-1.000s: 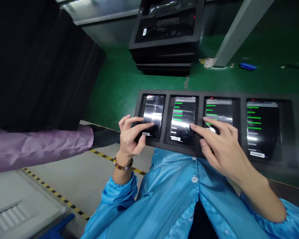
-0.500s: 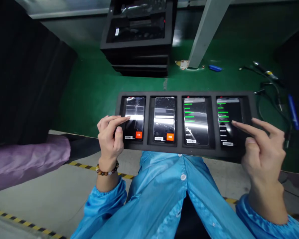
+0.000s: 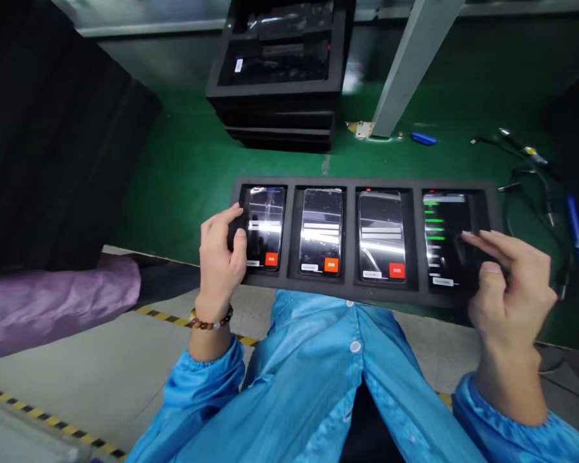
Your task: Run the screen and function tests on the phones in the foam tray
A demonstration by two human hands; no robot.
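A black foam tray [image 3: 289, 281] holds several phones, one per compartment. My left hand [image 3: 220, 257] is at the tray's left end, fingers stretched beside the leftmost phone [image 3: 263, 238]; whether it touches the tray I cannot tell. That phone, the second phone [image 3: 320, 247] and the third phone [image 3: 380, 247] each show a red or orange box at the lower right. Over the right side of the rightmost phone [image 3: 446, 257], whose screen has green lines, my right hand [image 3: 514, 283] reaches with extended fingers. Neither hand grips anything.
A stack of black trays [image 3: 275, 93] stands behind on the green table [image 3: 183, 161]. Right of it are a grey post [image 3: 415, 71], a blue cap [image 3: 423, 138], cables [image 3: 535, 186] and a blue pen [image 3: 578, 228]. Another person's purple sleeve [image 3: 62, 305] is at left.
My left fingers have drawn back from the leftmost screen to the tray's edge. The third phone's green lines have given way to pale bars and a red box. My right fingertips have shifted slightly right.
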